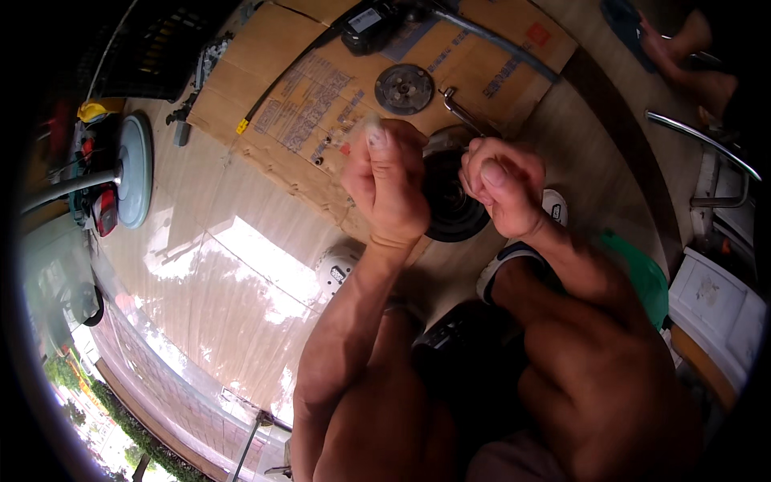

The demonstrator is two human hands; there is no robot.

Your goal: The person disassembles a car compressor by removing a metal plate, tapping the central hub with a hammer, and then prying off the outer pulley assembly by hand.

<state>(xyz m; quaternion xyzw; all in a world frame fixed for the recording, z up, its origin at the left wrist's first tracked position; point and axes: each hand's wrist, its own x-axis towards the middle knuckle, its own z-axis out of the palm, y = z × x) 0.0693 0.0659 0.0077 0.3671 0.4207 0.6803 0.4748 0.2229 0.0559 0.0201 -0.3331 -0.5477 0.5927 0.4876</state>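
My left hand (pixel 388 178) is closed, its thumb on top of the curled fingers, above the edge of a cardboard sheet. To its right, my right hand (pixel 507 183) is closed as well, thumb pressed against the fingers. Anything held in either hand is too small or hidden to make out. Below and between the hands sits a black round part like a pulley (pixel 452 221), partly covered by them. A dark metal disc (pixel 404 88) with holes lies just beyond. Near it a bent metal tool with a shiny end (pixel 459 106) rests, its near end close to my right hand.
The cardboard sheet (pixel 265 60) bears small bolts (pixel 319 161), a black device (pixel 371 30), a grey hose (pixel 498 42) and a yellow-tipped cable (pixel 242 126). A round pedestal base (pixel 135 170) stands left. At right are a chrome frame (pixel 703 143), a green basin (pixel 640 277) and another person's foot (pixel 679 48).
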